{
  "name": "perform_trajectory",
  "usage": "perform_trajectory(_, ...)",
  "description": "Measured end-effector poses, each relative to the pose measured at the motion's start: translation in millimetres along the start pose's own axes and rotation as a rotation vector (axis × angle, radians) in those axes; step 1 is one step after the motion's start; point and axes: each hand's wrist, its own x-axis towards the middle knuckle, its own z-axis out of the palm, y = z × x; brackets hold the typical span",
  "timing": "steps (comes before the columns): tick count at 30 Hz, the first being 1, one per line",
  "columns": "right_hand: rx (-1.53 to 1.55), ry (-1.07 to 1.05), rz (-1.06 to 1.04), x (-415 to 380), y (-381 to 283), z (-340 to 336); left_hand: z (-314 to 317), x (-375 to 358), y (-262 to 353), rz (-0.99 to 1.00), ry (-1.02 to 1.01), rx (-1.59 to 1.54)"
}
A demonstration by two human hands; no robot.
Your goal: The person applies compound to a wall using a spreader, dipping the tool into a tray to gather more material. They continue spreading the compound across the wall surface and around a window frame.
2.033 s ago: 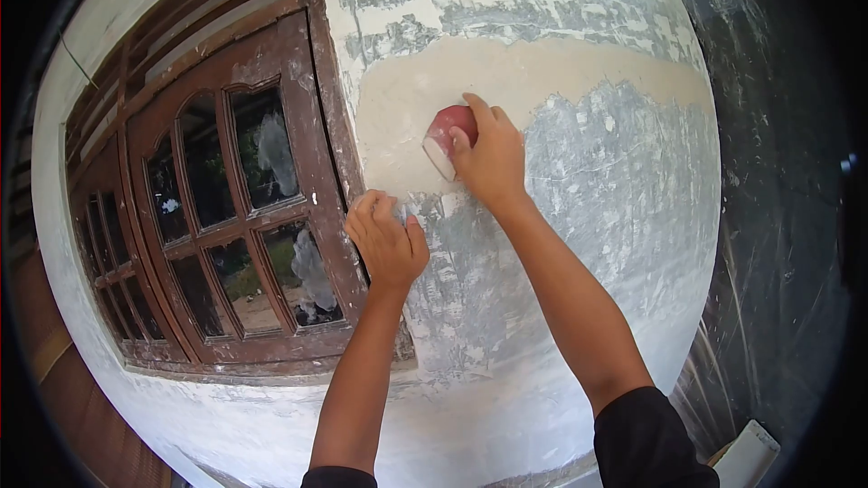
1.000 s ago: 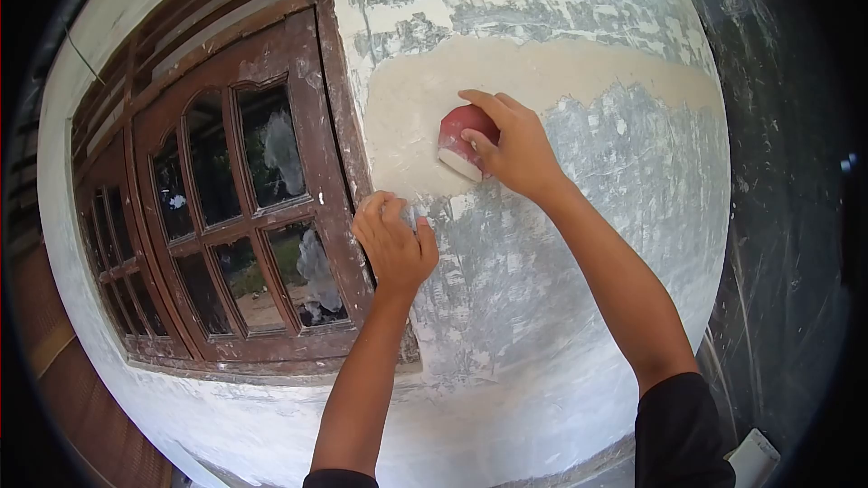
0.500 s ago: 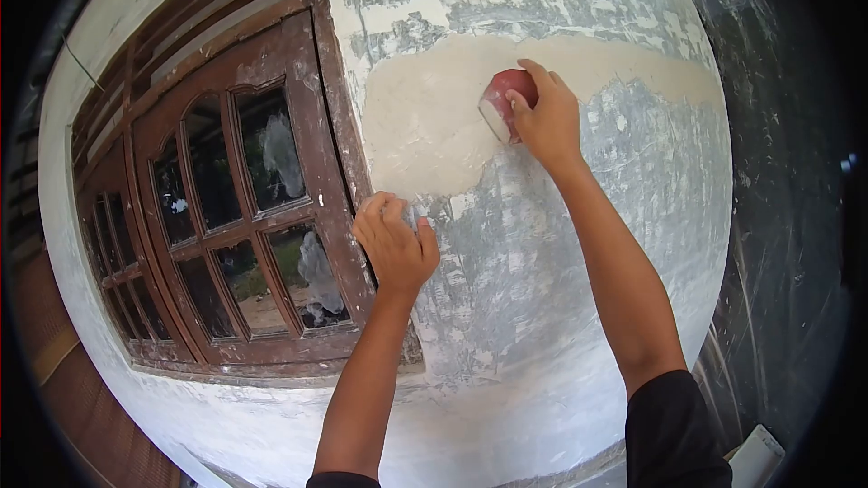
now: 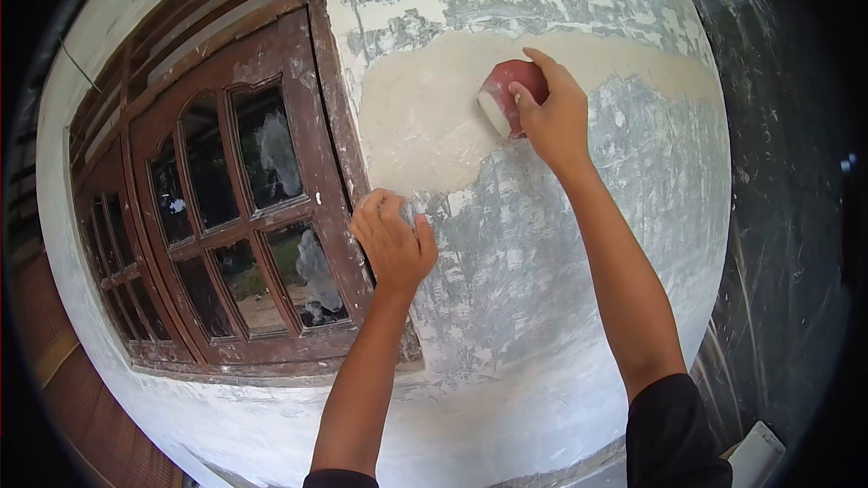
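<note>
My right hand (image 4: 559, 117) is closed on a red putty scraper (image 4: 523, 86), thumb on its near face and fingers over the top. Pale filler coats the scraper's left edge, which lies against a smooth cream band of filler (image 4: 416, 108) on the wall. Lower down, by the window frame's right edge, my left hand (image 4: 393, 239) is up against the wall with curled fingers. A small greyish piece shows between its thumb and fingers; I cannot tell what it is.
To the left is a brown wooden window (image 4: 226, 190) with smeared glass panes. Patchy grey and white wall (image 4: 542, 262) spreads below the filler band. A dark panel (image 4: 778, 172) stands at the right, with a pale object (image 4: 758, 454) near its foot.
The scraper has tilted slightly in my right hand, showing more of its filler-coated edge, and the hand has shifted a little right. My left hand stays nearly in place.
</note>
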Motion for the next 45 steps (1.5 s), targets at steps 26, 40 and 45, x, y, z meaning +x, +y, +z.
perform_trajectory(26, -0.024, -0.266, -0.107, -26.9, -27.3, 24.6, 1.2, 0.9, -0.1, 0.007, 0.028, 0.014)
perform_trajectory(40, -0.029, -0.193, 0.028, -62.8, -22.3, 31.3, 0.1, -2.5, -4.9, -0.006, 0.010, -0.036)
perform_trajectory(45, -0.138, 0.139, 0.116, -49.8, 3.4, -5.8, 0.6, -1.2, -3.3, 0.006, 0.031, -0.036)
